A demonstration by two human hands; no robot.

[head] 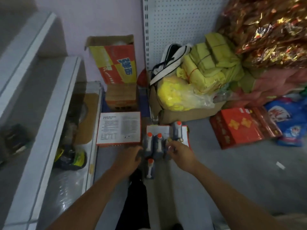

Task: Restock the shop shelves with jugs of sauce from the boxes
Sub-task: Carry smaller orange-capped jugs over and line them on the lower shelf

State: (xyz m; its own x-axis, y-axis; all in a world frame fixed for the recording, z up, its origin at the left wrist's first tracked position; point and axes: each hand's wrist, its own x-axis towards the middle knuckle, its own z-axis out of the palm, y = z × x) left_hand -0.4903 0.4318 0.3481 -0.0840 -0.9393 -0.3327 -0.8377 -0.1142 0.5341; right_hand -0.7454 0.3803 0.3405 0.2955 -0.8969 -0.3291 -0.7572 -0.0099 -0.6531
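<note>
Both hands reach down over a cluster of dark plastic sauce jugs with orange caps standing on the grey concrete floor. The left hand (131, 157) has its fingers curled at the side of the leftmost jug (148, 143); blur hides whether it grips or only touches. The right hand (180, 152) hovers with fingers loosely bent over a jug whose top it covers; I cannot tell whether it has closed on anything. Between them stands a second jug (158, 145), ribbed and tall with a pale handle strip. A third jug (150, 169) stands alone on the floor nearer the person. A fourth jug (177, 131) sits in the open red and white cardboard box (159, 131) just behind the cluster.

Left of that box lies a closed flat carton with a white printed top (119, 128), touching a brown cardboard box (122, 97) behind it; a tall yellow and orange carton (114, 62) stands against the pink wall. A glass-topped white chest freezer (49, 123) runs along the left edge of the floor. On the right, a clear plastic bag of yellow items (179, 95) rests in a brown box below white pegboard (182, 22). A glossy red packet (240, 127) lies on the floor, with open grey floor in front of it.
</note>
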